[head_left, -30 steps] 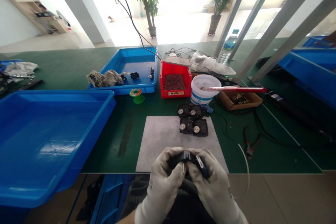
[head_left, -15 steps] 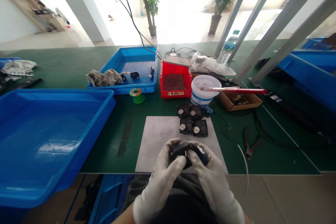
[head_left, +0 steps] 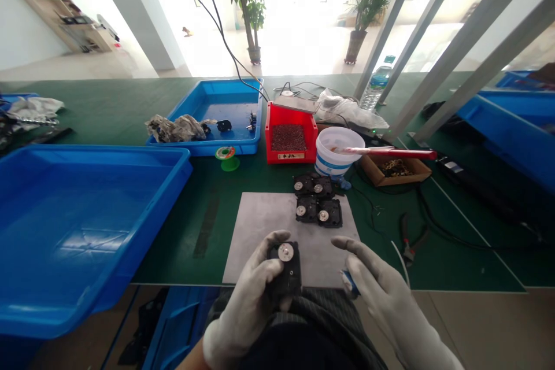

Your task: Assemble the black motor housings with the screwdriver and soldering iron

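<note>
Black square plastic housing [head_left: 289, 277] with round silver metal hub, lower centre of frame, over the near edge of the grey sheet mat [head_left: 255, 219]. Left white-gloved hand [head_left: 247, 295]: grip wrapped firmly round it. Right white-gloved hand [head_left: 381, 283]: forefinger spread, small blue part [head_left: 349, 283] pinched low against the palm. Four matching housings [head_left: 318, 199] sit on the mat, matte green bench [head_left: 173, 231] beneath.

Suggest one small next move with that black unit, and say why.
Probably set the black unit from your left hand down on the grey mat beside the other four units: its silver hub faces up like theirs, and your right hand is off it, with a small blue item at its palm.
</note>
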`<state>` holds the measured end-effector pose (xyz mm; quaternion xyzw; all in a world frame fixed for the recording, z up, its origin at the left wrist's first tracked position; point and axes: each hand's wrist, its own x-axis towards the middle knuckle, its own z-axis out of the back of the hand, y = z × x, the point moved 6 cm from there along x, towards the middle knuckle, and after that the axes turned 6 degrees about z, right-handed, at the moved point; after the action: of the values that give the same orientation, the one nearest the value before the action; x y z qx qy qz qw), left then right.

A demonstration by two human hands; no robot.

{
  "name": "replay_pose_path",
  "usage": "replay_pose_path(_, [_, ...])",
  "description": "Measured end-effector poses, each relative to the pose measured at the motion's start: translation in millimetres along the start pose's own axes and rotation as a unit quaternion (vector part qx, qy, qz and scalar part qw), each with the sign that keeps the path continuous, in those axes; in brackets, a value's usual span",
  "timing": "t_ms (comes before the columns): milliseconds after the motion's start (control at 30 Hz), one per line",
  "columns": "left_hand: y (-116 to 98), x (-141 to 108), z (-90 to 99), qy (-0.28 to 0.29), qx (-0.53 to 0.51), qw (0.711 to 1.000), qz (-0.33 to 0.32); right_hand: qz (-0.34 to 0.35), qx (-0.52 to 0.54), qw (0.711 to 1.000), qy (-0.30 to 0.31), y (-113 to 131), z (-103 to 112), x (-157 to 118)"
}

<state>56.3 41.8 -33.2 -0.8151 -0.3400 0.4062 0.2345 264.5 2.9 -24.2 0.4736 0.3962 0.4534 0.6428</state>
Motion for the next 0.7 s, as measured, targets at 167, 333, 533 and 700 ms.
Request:
replay_pose_path(167, [1.3,-0.7,-14.6,0.026,0.065,0.998,0.006,0.205,-0.190,0.960,-0.027,46.7,-5.1,-3.0])
replay_pose_path(333, [8.0,-3.8,-20.6,0.054,0.088,0.993,0.050,0.361,-0.272,0.891,-0.041,75.2,-15.6,-5.7])
replay_pose_path(533, [7.4,-1.6,-9.4,0.042,0.170,0.984,-0.014,0.379,-0.309,0.872,-0.023,71.2,-23.7,-7.3])
replay_pose_path(700, [7.5,2.2,-7.4,0.046,0.201,0.978,-0.037,0.389,-0.322,0.863,-0.022,75.7,-28.4,-8.5])
